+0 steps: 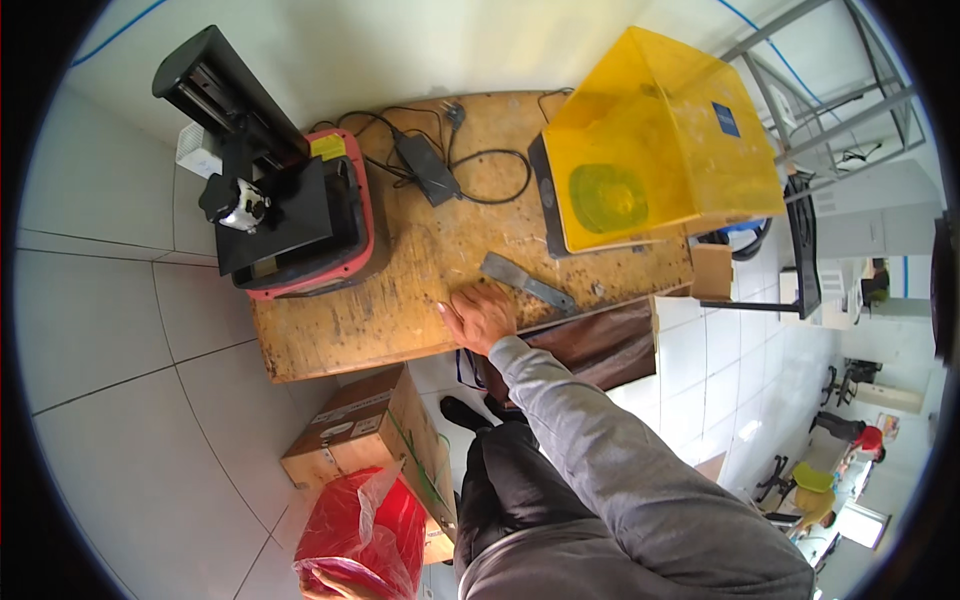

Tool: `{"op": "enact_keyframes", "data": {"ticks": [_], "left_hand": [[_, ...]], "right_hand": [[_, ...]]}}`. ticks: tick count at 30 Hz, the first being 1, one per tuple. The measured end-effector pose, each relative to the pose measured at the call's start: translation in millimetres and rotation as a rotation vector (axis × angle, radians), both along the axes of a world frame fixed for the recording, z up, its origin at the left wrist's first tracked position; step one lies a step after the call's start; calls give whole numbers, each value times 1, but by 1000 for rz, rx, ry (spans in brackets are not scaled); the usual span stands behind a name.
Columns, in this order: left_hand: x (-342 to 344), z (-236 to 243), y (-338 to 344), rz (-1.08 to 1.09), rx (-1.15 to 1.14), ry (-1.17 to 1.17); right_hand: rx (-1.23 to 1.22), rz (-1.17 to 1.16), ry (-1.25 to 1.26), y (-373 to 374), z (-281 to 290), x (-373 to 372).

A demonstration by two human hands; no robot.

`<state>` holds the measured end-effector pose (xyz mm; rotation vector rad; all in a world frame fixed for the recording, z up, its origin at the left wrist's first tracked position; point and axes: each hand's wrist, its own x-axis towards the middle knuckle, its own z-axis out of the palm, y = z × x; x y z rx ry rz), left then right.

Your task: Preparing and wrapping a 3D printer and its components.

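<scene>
My right hand (480, 315) lies palm down on the worn wooden table (330, 335), near its front edge, and holds nothing. Its fingertips point at a flat grey metal scraper (525, 282), which lies at a slant just beyond them; I cannot tell whether they touch it. A grey sleeve covers that arm. My left hand is out of the picture. To the left on the table stands a black and red resin printer (295, 215) with its black column raised. A see-through yellow hood (660, 140) stands tilted at the table's right end.
A black power brick (425, 170) with looped cables lies at the back of the table. On the tiled floor below are a cardboard box (365, 425) and a red plastic bag (360, 540). A small cardboard box (711, 272) sits at the table's right edge, with metal frames beyond it.
</scene>
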<state>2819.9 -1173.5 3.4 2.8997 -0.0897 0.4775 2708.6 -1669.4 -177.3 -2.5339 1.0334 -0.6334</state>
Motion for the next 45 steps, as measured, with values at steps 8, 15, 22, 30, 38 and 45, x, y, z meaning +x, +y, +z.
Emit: {"op": "enact_keyframes", "data": {"ticks": [8,15,22,30,38,45], "left_hand": [[4,-14,26,4,-109,93],[3,-9,17,-22,-249,54],[12,-24,25,20,-581,26],[-9,7,46,-4,-928,25],[-153,-33,-62,-480,-883,101],[-275,-129,-104,-705,-1159,978]], "right_hand": [[5,-4,4,-2,-1,1],[29,-30,-16,3,3,2],[161,-4,-149,-7,7,-18],[484,164,-348,65,39,-210],[818,-127,592,147,-51,-622],[1020,-742,752,152,-46,-753]]}}
